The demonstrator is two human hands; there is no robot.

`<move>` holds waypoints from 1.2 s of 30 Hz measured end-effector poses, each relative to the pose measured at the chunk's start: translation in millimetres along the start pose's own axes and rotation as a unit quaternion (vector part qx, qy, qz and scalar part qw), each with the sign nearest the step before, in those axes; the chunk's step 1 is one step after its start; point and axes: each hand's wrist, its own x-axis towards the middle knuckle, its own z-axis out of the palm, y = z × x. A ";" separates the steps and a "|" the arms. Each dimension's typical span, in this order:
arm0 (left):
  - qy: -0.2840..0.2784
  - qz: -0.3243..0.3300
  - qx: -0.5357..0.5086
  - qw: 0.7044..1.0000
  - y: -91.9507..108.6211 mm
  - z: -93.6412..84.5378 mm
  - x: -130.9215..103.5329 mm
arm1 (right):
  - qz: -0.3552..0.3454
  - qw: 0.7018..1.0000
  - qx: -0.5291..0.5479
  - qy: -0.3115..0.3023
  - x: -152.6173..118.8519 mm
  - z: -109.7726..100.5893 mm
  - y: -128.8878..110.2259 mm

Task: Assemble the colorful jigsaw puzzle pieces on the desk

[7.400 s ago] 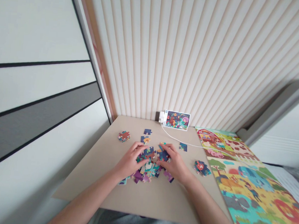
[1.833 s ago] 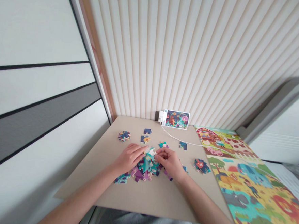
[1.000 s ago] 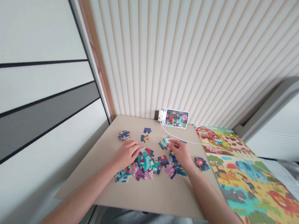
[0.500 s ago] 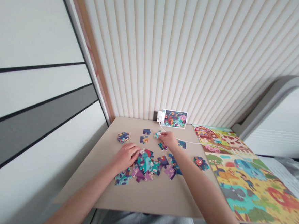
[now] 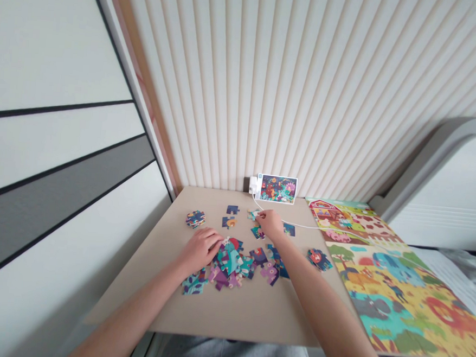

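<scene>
Two bare hands, one bench (image 5: 253, 316), assorted jigsaw goods.

Right hand (image 5: 270, 224): palm down beyond the heap, grip narrow, fingertips on the right edge of a teal-and-white piece (image 5: 253, 215).

Left hand (image 5: 201, 248): palm down at the left edge of the puzzle heap (image 5: 231, 260), fingers bent; whether its grip holds anything beneath cannot be told.

Puzzle heap: teal, purple and red pieces, overlapping, mid-bench.

Loose items: blue piece (image 5: 232, 209), with an orange-marked piece (image 5: 229, 222) just nearer the wearer; multicoloured cluster (image 5: 257, 232), below the right hand; dark blue piece (image 5: 289, 229), right of that hand.

Small stacks, two: left stack (image 5: 195, 219), far left; right stack (image 5: 319, 259), by the picture boards.

Picture card (image 5: 278, 189): one, leaning at the pleated wall (image 5: 228, 91) — white charger (image 5: 253, 185) beside it, white cable (image 5: 310, 227) running right.

Picture boards, two: farm scene (image 5: 375, 227), safari scene (image 5: 409, 299) — both flat, at right.
</scene>
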 end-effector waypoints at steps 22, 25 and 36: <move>-0.080 0.074 -0.040 0.993 18.3 -24.2 -2.6 | -0.369 0.928 -0.013 -0.052 -132.4 -18.9 -3.9; -0.091 0.078 -0.034 0.992 24.5 -24.2 -1.0 | -0.389 0.918 -0.040 -0.065 -136.3 -16.8 -5.1; -0.090 0.065 -0.055 0.992 30.0 -22.7 -0.4 | -0.396 0.912 -0.055 -0.089 -134.0 -15.9 -3.2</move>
